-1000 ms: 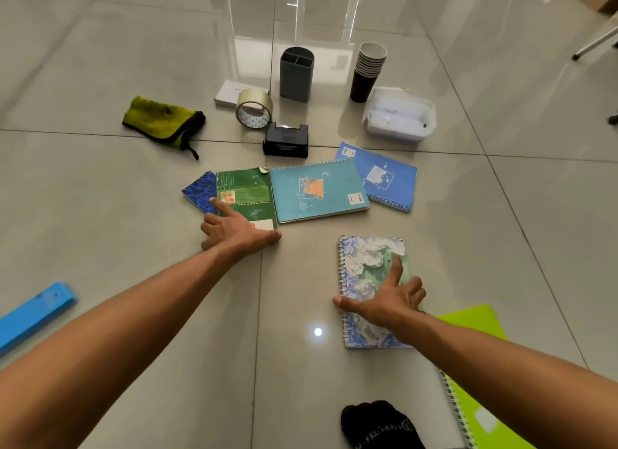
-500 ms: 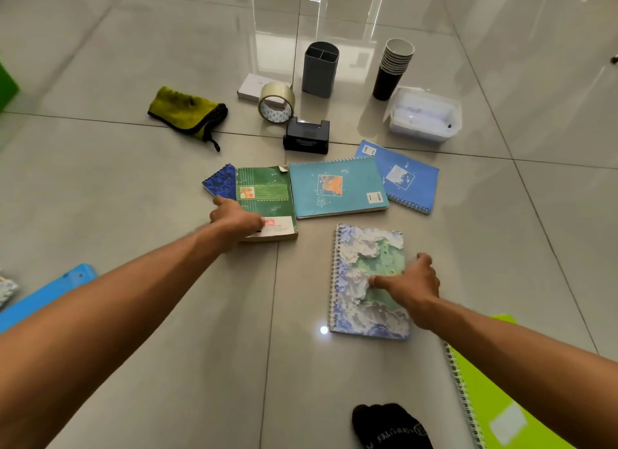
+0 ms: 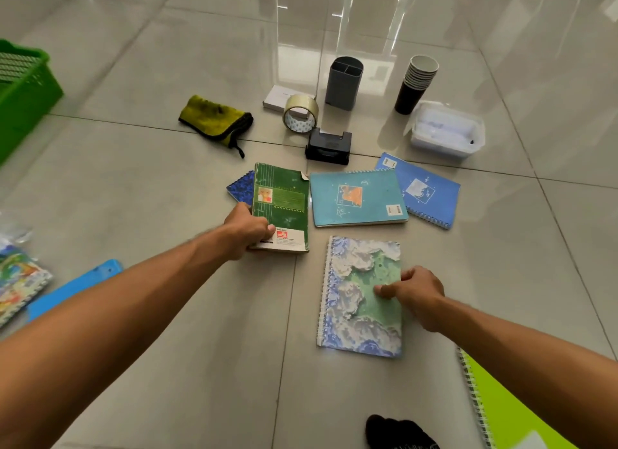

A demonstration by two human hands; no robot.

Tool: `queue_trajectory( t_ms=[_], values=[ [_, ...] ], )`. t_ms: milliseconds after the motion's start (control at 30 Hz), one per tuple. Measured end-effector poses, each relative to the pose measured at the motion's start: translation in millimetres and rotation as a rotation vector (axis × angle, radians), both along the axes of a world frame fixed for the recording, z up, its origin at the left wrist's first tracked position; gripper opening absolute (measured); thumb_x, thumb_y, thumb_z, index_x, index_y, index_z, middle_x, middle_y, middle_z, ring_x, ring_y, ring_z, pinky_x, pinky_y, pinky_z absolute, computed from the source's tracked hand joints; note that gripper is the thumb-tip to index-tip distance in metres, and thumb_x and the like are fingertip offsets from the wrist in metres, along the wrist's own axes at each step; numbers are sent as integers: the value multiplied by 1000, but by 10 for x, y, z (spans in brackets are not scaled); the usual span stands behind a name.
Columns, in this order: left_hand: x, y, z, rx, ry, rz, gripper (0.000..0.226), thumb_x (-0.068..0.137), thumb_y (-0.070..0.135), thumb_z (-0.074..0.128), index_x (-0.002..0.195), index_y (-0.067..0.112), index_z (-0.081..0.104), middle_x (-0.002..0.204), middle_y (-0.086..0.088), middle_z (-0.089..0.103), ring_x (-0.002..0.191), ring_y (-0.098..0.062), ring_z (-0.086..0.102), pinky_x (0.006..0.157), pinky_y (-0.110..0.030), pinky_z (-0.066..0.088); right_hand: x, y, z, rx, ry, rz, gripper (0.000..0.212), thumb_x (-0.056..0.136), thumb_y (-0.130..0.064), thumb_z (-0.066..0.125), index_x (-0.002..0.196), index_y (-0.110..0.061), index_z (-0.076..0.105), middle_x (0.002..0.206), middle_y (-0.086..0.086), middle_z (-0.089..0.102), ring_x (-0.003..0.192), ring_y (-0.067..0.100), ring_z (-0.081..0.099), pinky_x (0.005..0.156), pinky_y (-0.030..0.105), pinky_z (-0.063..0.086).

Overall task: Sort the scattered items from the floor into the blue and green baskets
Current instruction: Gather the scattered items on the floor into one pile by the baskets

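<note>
While left hand (image 3: 245,231) grips green book (image 3: 281,204), label unreadable.

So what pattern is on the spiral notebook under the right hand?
The spiral notebook has white and blue clouds over green, seen in the head view; the right hand rests on its edge.

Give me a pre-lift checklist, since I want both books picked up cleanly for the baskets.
1. Left hand gripping green book: ok, thumb on cover.
2. Right hand gripping cloud notebook: not ok, fingers only at its edge.
3. Green book clear of dark blue notebook: not ok, overlapping.
4. Green basket in view: ok.
5. Blue basket: cannot tell.
</note>
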State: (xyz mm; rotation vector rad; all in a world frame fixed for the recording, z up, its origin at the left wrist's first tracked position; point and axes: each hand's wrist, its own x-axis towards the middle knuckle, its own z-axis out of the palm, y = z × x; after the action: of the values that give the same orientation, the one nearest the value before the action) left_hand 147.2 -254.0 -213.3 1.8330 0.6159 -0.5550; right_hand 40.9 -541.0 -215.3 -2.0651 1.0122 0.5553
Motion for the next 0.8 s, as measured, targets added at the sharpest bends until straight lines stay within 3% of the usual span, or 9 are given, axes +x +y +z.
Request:
queue_trajectory(
  t_ms=[167, 333, 467, 600, 800],
  values=[
    [-118, 335, 206, -17, -24, 69, 41, 87, 2, 66, 118, 11, 41, 105, -11, 67, 86, -21, 68, 60, -34, 57, 155, 357, 79, 85, -51, 124, 37, 80, -14, 80, 97, -17, 47, 98, 9, 62, 86, 27, 64, 72, 41, 59],
    [-536, 1032, 478, 33, -30, 203, 41, 89, 2, 65, 120, 11, 40, 105, -13, 66, 86, -23, 68, 58, -37, 59, 346, 940, 233, 340, 59, 271, 29, 90, -9, 68, 111, -14, 47, 106, 14, 63, 88, 28, 66, 61, 37, 55],
    [-1064, 1719, 636, 54, -44, 302, 38, 89, 1, 64, 117, 12, 40, 100, -12, 68, 80, -22, 68, 61, -38, 60, 423, 1500, 225, 440, 68, 361, 27, 92, -8, 66, 116, -12, 53, 108, 14, 67, 94, 30, 67, 80, 42, 57],
    [-1652, 2435, 610, 45, -74, 454, 44, 89, 2, 65, 122, 16, 40, 101, -8, 69, 83, -22, 69, 59, -37, 60, 483, 2175, 220, 506, 59, 492, 25, 93, -8, 63, 117, -12, 57, 109, 13, 68, 95, 30, 68, 83, 41, 56],
    [-2236, 3090, 296, 23, -135, 885, 52, 86, -1, 67, 129, 13, 43, 113, -9, 66, 88, -27, 69, 64, -44, 59, 325, 3171, 151, 462, 60, 789, 22, 93, -8, 64, 114, -9, 60, 102, 13, 70, 85, 26, 70, 65, 32, 57]
  ],
)
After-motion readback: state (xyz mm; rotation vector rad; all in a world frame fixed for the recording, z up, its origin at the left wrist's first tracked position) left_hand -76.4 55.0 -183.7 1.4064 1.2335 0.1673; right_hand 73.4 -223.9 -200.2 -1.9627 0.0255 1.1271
